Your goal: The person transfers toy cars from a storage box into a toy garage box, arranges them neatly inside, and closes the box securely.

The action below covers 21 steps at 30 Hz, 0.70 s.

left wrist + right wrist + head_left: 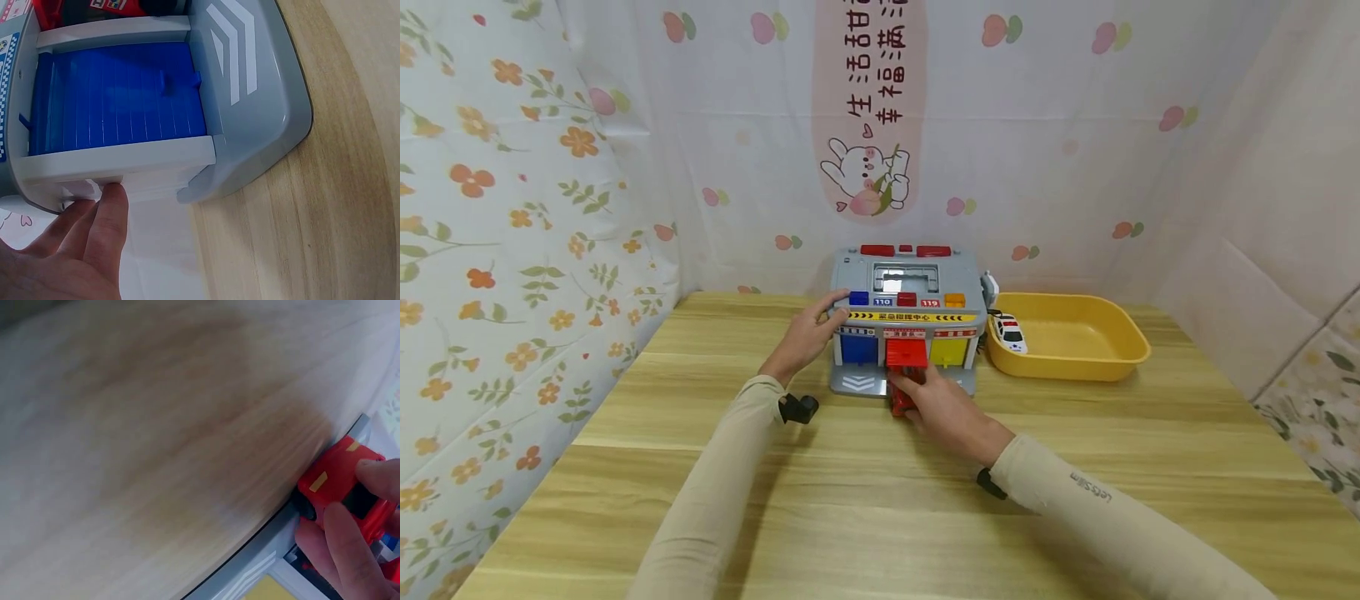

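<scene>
A toy emergency station (910,317), grey with a blue, a red and a yellow bay door, stands on the wooden table. Its red middle door (907,353) is raised, while the blue door (119,97) and yellow door (950,351) are down. My left hand (806,337) rests against the station's left side, fingers (107,234) fairly straight on the white wall. At the middle bay, my right hand (942,410) grips a red toy car (340,479) with dark windows and yellow patches between thumb and fingers. The car sits on the grey ramp, partly under the raised door.
Right of the station is a yellow tray (1075,367). A white toy police car (1010,333) leans on its left rim. A patterned curtain (737,167) hangs behind the table (880,517).
</scene>
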Each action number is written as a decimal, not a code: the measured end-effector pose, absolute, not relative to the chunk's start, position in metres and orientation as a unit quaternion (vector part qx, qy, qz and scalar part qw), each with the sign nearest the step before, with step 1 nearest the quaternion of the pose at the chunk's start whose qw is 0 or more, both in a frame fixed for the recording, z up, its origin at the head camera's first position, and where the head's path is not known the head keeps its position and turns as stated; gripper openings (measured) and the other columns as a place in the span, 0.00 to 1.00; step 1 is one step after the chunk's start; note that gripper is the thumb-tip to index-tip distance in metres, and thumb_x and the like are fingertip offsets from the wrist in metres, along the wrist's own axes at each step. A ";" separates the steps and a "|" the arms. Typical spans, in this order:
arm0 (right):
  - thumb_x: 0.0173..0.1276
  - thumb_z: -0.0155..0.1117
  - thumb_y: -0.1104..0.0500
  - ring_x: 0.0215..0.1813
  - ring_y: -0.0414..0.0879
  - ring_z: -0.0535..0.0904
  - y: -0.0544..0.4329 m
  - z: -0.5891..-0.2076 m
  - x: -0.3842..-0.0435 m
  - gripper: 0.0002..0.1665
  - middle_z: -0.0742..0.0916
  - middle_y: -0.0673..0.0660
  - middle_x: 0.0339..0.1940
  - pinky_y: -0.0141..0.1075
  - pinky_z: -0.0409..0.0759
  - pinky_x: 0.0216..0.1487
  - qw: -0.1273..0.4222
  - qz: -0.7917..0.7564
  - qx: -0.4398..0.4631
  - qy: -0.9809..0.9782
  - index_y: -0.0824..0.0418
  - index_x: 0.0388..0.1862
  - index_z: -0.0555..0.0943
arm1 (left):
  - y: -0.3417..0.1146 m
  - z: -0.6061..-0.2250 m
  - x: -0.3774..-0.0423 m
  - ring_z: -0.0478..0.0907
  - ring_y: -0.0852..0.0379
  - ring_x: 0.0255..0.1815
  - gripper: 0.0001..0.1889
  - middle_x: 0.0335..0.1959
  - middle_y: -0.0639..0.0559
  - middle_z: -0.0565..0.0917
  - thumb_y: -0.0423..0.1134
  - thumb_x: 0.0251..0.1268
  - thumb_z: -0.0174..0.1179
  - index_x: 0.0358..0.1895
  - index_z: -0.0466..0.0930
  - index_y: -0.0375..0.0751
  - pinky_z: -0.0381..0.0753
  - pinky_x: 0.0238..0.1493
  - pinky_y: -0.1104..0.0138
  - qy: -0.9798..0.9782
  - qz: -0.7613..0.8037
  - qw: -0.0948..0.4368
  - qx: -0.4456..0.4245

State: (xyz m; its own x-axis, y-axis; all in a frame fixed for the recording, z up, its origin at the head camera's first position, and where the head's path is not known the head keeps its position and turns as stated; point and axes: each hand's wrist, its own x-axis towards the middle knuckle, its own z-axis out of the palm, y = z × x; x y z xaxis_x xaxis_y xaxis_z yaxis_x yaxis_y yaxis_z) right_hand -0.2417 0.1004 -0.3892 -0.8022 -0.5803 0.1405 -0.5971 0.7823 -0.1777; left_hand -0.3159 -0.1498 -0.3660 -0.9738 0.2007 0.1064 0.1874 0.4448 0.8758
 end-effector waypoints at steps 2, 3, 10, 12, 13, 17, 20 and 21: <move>0.65 0.72 0.59 0.55 0.59 0.82 0.101 -0.389 -0.241 0.33 0.79 0.68 0.61 0.51 0.85 0.57 0.040 0.105 0.300 -0.947 0.54 0.70 0.76 | -0.149 -0.366 -0.316 0.72 0.40 0.71 0.28 0.78 0.44 0.64 0.60 0.77 0.47 0.76 0.63 0.61 0.76 0.67 0.46 0.851 0.513 0.007 0.113; 0.66 0.71 0.58 0.54 0.59 0.82 0.101 -0.389 -0.241 0.33 0.79 0.68 0.61 0.50 0.85 0.57 0.043 0.103 0.295 -0.949 0.54 0.70 0.76 | -0.148 -0.366 -0.316 0.72 0.40 0.71 0.28 0.78 0.44 0.64 0.60 0.77 0.46 0.76 0.63 0.62 0.76 0.67 0.46 0.852 0.511 0.007 0.114; 0.66 0.71 0.55 0.43 0.52 0.83 0.099 -0.389 -0.241 0.28 0.86 0.63 0.51 0.41 0.86 0.40 0.100 0.040 0.322 -0.940 0.50 0.65 0.80 | -0.148 -0.366 -0.316 0.72 0.41 0.69 0.28 0.77 0.44 0.64 0.60 0.77 0.45 0.76 0.62 0.61 0.75 0.68 0.46 0.852 0.511 0.005 0.114; 0.66 0.71 0.56 0.33 0.47 0.80 0.099 -0.390 -0.241 0.23 0.88 0.58 0.39 0.34 0.80 0.29 0.127 0.017 0.343 -0.931 0.48 0.61 0.83 | -0.147 -0.366 -0.315 0.72 0.41 0.68 0.28 0.77 0.45 0.65 0.59 0.77 0.45 0.76 0.62 0.62 0.75 0.68 0.46 0.853 0.511 0.005 0.112; 0.67 0.70 0.57 0.29 0.45 0.78 0.100 -0.391 -0.241 0.20 0.87 0.56 0.33 0.31 0.75 0.25 0.139 0.010 0.353 -0.925 0.47 0.58 0.85 | -0.147 -0.367 -0.315 0.72 0.42 0.68 0.28 0.77 0.44 0.65 0.59 0.77 0.45 0.76 0.62 0.62 0.75 0.67 0.46 0.853 0.510 0.005 0.111; 0.68 0.67 0.61 0.19 0.41 0.70 0.102 -0.392 -0.242 0.13 0.83 0.52 0.21 0.26 0.60 0.17 0.171 0.000 0.395 -0.903 0.46 0.47 0.90 | -0.147 -0.367 -0.313 0.73 0.42 0.66 0.28 0.76 0.44 0.66 0.60 0.78 0.44 0.77 0.61 0.63 0.74 0.67 0.47 0.855 0.507 0.006 0.108; 0.69 0.65 0.62 0.19 0.41 0.71 0.102 -0.391 -0.242 0.10 0.85 0.51 0.23 0.25 0.60 0.18 0.169 0.005 0.405 -0.898 0.51 0.45 0.88 | -0.147 -0.366 -0.312 0.72 0.43 0.65 0.28 0.76 0.44 0.66 0.60 0.78 0.44 0.77 0.61 0.63 0.74 0.68 0.47 0.854 0.508 0.007 0.107; 0.69 0.65 0.62 0.20 0.41 0.72 0.102 -0.391 -0.242 0.09 0.86 0.51 0.24 0.25 0.61 0.19 0.163 0.009 0.404 -0.900 0.52 0.45 0.87 | -0.147 -0.366 -0.312 0.72 0.42 0.65 0.28 0.76 0.44 0.66 0.60 0.78 0.44 0.77 0.61 0.63 0.74 0.67 0.46 0.853 0.510 0.008 0.106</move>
